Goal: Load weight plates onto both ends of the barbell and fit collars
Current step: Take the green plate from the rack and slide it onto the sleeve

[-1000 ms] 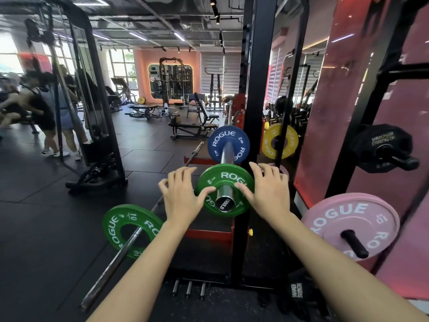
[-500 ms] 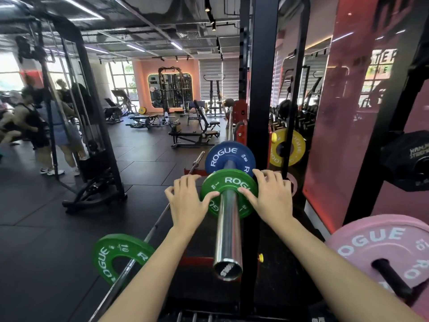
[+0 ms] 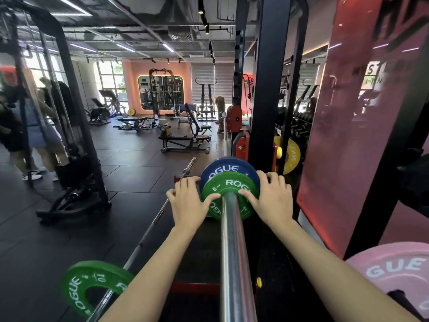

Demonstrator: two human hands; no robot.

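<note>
A chrome barbell sleeve (image 3: pixel 233 252) runs away from me toward a black rack upright (image 3: pixel 267 89). A small green Rogue plate (image 3: pixel 228 189) sits on the sleeve, pressed up against a larger blue Rogue plate (image 3: pixel 222 167) behind it. My left hand (image 3: pixel 188 201) grips the green plate's left edge, thumb on its face and fingers curled behind. My right hand (image 3: pixel 270 198) grips its right edge the same way. No collar is in view.
A second barbell (image 3: pixel 148 228) lies on the floor at the left with a green 10 plate (image 3: pixel 76 282) on its near end. A pink plate (image 3: pixel 394 275) hangs on a peg at the right, a yellow plate (image 3: pixel 290 154) beyond the rack. People stand far left by a cable machine (image 3: pixel 69 135).
Both hands have slid the green plate away from me along the sleeve, from near its tip until it meets the blue plate. Much more bare sleeve now shows in front.
</note>
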